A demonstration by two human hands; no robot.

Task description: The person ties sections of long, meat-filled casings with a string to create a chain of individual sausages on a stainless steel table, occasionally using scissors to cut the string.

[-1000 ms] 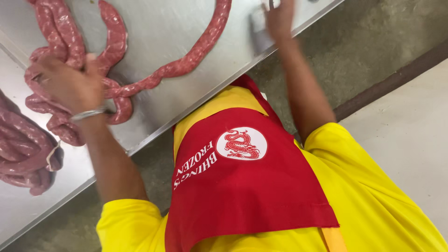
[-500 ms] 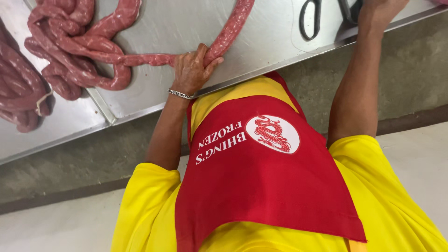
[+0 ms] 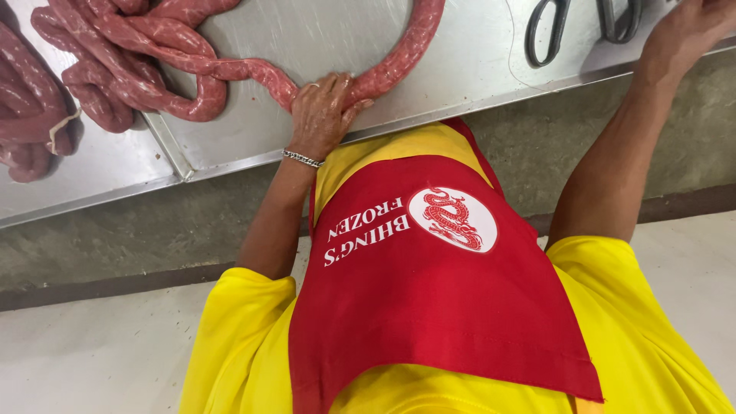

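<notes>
Hands sit well apart on the steel worktop (image 3: 475, 61). Left hand (image 3: 322, 115) is closed over the long raw sausage (image 3: 253, 70), fingers pinching it where the rope bends. From that grip one run curves toward 1 o'clock, the other trails toward 10 o'clock into a loose coil (image 3: 130, 54). Right hand (image 3: 686, 31) rests at the worktop edge far toward 2 o'clock, beside black-handled scissors (image 3: 583, 23); whether its fingers are spread or curled I cannot tell. More sausage links (image 3: 31, 115) lie at 9 o'clock.

Steel table (image 3: 475, 69), grey concrete base (image 3: 115, 238), pale floor (image 3: 92, 353).
</notes>
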